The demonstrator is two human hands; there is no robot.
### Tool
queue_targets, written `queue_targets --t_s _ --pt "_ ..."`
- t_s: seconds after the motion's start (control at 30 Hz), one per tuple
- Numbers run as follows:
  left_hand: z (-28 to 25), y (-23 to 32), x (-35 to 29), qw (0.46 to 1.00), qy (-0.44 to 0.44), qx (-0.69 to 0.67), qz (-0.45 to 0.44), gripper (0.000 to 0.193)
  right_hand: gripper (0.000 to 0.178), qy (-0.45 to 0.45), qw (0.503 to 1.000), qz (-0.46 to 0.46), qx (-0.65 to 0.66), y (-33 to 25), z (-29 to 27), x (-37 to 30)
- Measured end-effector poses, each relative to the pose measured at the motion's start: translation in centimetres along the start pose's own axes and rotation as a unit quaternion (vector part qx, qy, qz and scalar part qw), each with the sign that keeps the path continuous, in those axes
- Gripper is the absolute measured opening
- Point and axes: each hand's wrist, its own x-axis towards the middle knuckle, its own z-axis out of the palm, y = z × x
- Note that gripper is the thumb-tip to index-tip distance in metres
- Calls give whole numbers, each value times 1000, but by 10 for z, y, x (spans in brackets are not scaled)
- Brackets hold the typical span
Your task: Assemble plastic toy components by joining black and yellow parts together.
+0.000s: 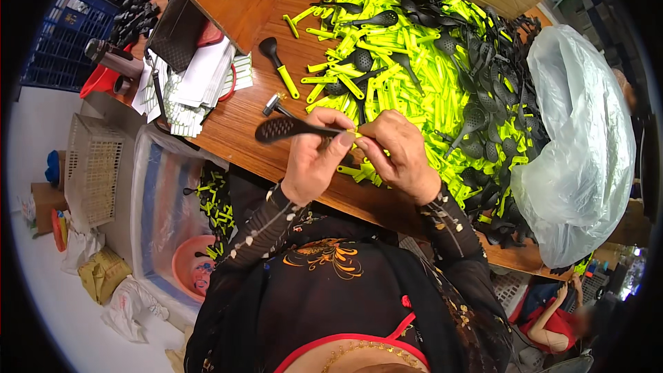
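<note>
My left hand pinches the neck of a black slotted spoon, its head pointing left above the worktop. My right hand pinches its other end, where a bit of yellow-green shows — my fingers hide the rest. Just beyond lies a small hammer — near the heap of yellow-green handles.

Bright light, sheen on plastic bag, fisheye-bent edges
</note>
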Motion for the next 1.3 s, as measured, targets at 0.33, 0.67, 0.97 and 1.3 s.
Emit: queue_targets --t_s 0.33,0.67,0.97,1.3 --pt "-22 -20 -24 970 106 -169 -140 17 21 -127 897 322 276 10 24 -22" --pt "-95 -16 -127 845 255 -307 -356 33 26 -109 992 -50 27 4 117 -21" --pt "-117 -37 -144 827 286 -316 -368 15 32 -212 971 -108 12 9 124 -10" --pt "-117 -62 -149 869 368 -226 -241 19 38 -181 956 105 -204 17 103 -2"
